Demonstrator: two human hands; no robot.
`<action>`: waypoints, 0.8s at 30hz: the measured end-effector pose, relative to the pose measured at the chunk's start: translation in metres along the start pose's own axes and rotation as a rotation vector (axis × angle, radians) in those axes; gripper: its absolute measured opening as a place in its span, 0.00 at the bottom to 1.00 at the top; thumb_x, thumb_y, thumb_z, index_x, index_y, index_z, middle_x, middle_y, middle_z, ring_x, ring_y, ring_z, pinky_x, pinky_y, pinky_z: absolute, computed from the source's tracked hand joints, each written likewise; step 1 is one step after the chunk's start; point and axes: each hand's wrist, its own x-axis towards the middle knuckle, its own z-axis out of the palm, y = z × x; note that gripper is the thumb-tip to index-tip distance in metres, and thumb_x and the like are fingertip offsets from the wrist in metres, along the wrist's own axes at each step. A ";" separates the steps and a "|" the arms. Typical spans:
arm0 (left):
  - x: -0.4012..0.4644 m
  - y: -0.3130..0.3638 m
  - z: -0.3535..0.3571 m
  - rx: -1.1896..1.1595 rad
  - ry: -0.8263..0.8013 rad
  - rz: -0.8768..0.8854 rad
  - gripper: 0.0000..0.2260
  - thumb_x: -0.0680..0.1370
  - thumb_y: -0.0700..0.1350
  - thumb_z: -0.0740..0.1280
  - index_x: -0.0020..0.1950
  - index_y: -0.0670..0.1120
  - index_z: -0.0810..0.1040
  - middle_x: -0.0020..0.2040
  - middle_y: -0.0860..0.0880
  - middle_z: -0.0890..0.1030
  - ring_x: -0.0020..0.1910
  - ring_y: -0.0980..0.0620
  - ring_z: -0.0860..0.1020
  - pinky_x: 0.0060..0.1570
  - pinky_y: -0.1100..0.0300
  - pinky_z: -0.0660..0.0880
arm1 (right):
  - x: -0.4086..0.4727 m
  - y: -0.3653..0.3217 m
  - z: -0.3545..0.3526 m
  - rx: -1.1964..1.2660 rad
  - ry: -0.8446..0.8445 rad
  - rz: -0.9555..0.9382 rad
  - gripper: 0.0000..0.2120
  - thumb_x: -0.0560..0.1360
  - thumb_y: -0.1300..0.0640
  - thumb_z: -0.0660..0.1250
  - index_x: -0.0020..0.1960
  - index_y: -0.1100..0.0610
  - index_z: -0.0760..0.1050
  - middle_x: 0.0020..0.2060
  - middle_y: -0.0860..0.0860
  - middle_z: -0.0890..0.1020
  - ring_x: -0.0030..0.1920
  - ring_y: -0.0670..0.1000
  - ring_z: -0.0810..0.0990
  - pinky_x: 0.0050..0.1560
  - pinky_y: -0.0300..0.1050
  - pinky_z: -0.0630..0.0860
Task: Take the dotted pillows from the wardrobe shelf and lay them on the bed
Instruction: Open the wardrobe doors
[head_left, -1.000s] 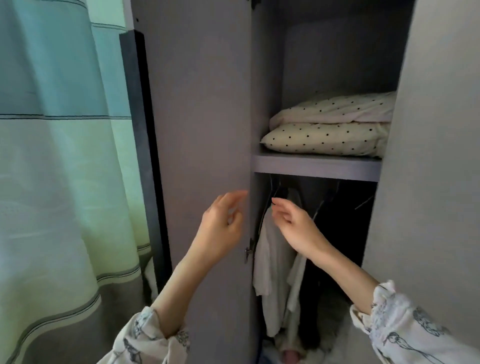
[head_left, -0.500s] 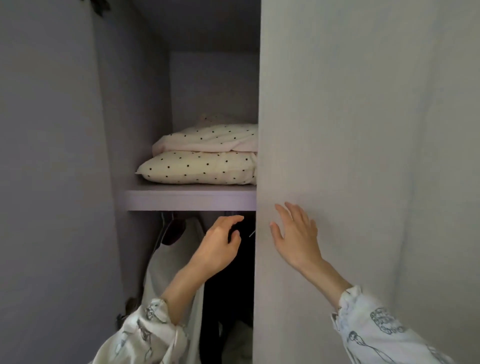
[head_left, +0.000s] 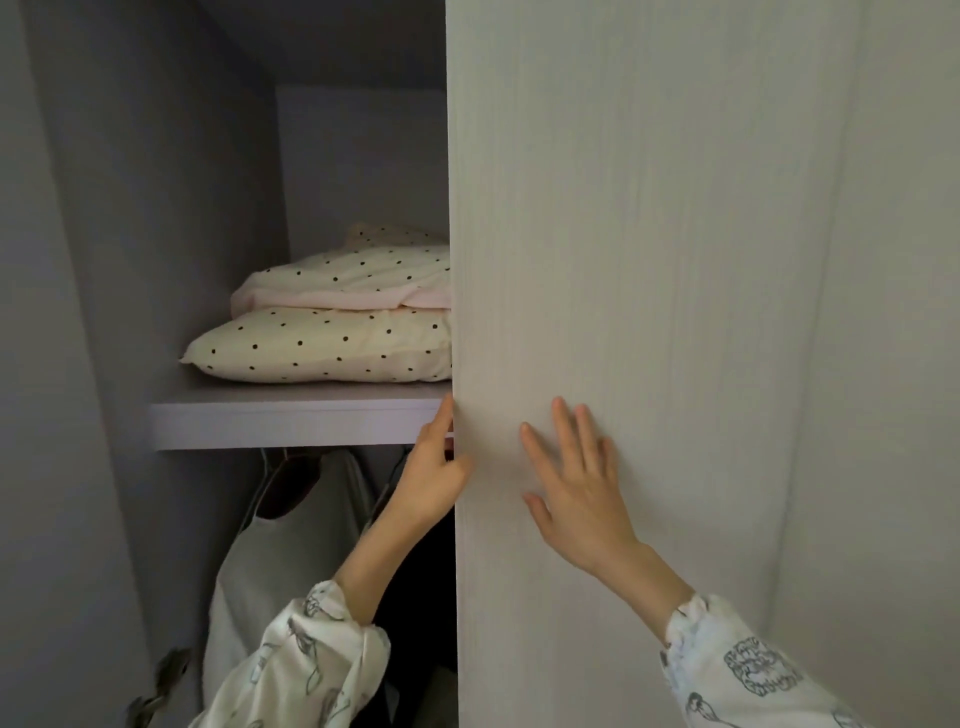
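Two cream pillows with black dots lie stacked on the wardrobe shelf (head_left: 291, 415). The lower pillow (head_left: 322, 345) is flat on the shelf and the upper pillow (head_left: 353, 278) rests on it. Their right ends are hidden behind the right wardrobe door (head_left: 623, 260). My left hand (head_left: 431, 475) curls around the left edge of that door, just below and right of the pillows. My right hand (head_left: 576, 483) lies flat on the door's front with fingers spread. Neither hand touches a pillow.
The left door (head_left: 62, 364) stands open at the left, with hinges (head_left: 166, 675) near its bottom. Below the shelf hang clothes on hangers, a pale garment (head_left: 280, 561) and dark ones behind my left arm.
My view has swung right and moved closer to the wardrobe. My left hand rose from under the shelf to grip the right door's edge. My right hand stayed flat on the door.
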 end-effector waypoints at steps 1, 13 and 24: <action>-0.003 0.002 -0.002 -0.030 -0.013 -0.008 0.22 0.74 0.47 0.61 0.57 0.75 0.66 0.55 0.58 0.77 0.55 0.55 0.77 0.53 0.59 0.76 | -0.001 -0.001 -0.002 -0.001 -0.011 0.004 0.32 0.77 0.51 0.59 0.75 0.50 0.46 0.70 0.54 0.29 0.69 0.60 0.26 0.70 0.64 0.45; -0.071 0.029 -0.020 -0.222 -0.242 -0.017 0.35 0.73 0.28 0.53 0.72 0.60 0.56 0.66 0.46 0.69 0.62 0.52 0.72 0.59 0.56 0.71 | -0.069 -0.050 -0.046 0.793 -0.056 0.227 0.28 0.79 0.62 0.55 0.75 0.54 0.47 0.74 0.46 0.38 0.72 0.42 0.37 0.62 0.22 0.38; -0.144 0.083 0.005 -0.434 -0.378 -0.011 0.34 0.73 0.27 0.48 0.71 0.59 0.57 0.67 0.45 0.66 0.63 0.54 0.72 0.55 0.60 0.76 | -0.166 -0.062 -0.121 1.070 -0.145 0.498 0.23 0.80 0.60 0.53 0.74 0.48 0.54 0.71 0.45 0.62 0.66 0.52 0.70 0.64 0.53 0.70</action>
